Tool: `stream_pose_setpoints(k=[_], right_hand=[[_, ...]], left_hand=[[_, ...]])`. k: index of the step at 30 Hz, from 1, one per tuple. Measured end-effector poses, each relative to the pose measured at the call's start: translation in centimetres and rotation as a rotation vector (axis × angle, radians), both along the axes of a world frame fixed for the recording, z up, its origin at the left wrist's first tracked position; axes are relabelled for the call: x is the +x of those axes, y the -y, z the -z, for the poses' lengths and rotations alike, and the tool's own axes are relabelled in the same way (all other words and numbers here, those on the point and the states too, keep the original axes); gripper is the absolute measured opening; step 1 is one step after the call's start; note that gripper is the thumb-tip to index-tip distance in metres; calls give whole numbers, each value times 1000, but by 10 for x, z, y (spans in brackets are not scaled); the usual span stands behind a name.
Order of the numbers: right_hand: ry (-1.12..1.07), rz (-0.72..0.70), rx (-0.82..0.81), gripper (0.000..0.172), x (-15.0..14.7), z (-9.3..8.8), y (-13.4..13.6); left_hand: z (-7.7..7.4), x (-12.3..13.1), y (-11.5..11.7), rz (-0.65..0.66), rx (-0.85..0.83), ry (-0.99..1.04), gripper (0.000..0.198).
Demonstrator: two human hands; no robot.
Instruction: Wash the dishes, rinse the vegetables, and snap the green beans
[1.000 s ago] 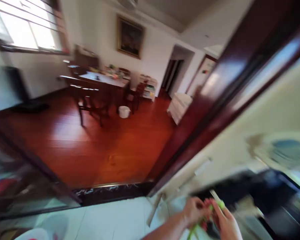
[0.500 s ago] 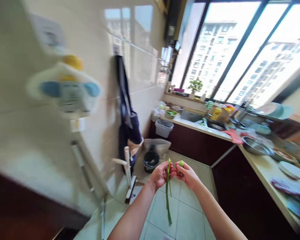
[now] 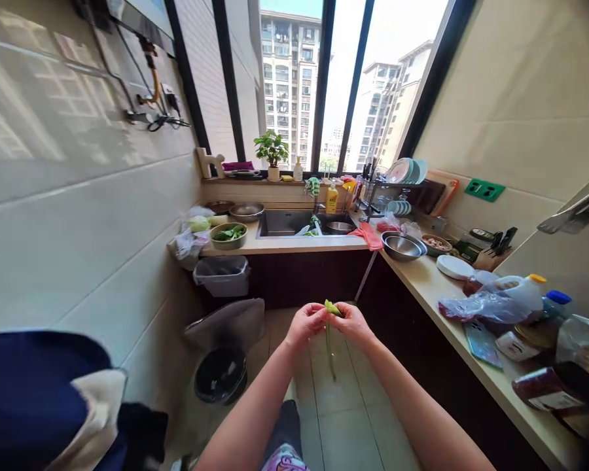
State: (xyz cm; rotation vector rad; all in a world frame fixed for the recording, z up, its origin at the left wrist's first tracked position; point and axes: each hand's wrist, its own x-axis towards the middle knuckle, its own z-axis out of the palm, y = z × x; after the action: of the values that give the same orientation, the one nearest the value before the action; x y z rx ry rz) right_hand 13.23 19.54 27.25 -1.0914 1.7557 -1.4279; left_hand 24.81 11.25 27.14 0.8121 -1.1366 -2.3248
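Note:
Both hands are held together in front of me over the tiled floor. My left hand (image 3: 305,323) and my right hand (image 3: 352,322) pinch the top of a thin green vegetable stalk (image 3: 329,340), which hangs down between them. Fingers of both hands are closed on its upper end. A black waste bin (image 3: 220,375) with a grey lid stands on the floor to the lower left of my hands.
An L-shaped counter (image 3: 425,283) runs along the window and right wall, with a sink (image 3: 294,222), a green bowl of leaves (image 3: 228,235), steel bowls (image 3: 402,245), plates, bottles and bags. A grey basket (image 3: 222,275) hangs at the counter's left end. Dark blue cloth (image 3: 34,392) fills the lower left.
The view has swung from the doorway and dining room round into the kitchen toward the window. Both hands kept hold of the green stalk throughout.

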Motion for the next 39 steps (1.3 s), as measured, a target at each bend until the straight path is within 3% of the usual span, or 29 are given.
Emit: stream_pose_setpoints(k=[3, 8, 11, 14, 22, 28, 33, 39], right_hand=[[-80, 63, -81, 25, -61, -11, 70], [-59, 115, -156, 26, -159, -42, 176], [-112, 120, -152, 26, -215, -60, 220], [-168, 83, -152, 24, -269, -68, 261], [-333, -42, -184, 20, -432, -38, 392], [-103, -291, -122, 30, -541, -36, 471], [221, -335, -91, 37, -581, -22, 519], [410, -145, -82, 40, -592, 19, 544]], left_hand=[[-20, -60, 72, 38, -176, -5, 41], [-66, -165, 187, 121, -381, 28, 44], [-86, -223, 240, 191, -453, 37, 47], [-91, -277, 285, 216, -491, 25, 47], [-64, -426, 397, 91, -601, -60, 39], [-49, -523, 467, 18, -469, -17, 37], [-31, -572, 503, -129, -360, 19, 36], [4, -596, 522, -167, -318, 138, 38]])
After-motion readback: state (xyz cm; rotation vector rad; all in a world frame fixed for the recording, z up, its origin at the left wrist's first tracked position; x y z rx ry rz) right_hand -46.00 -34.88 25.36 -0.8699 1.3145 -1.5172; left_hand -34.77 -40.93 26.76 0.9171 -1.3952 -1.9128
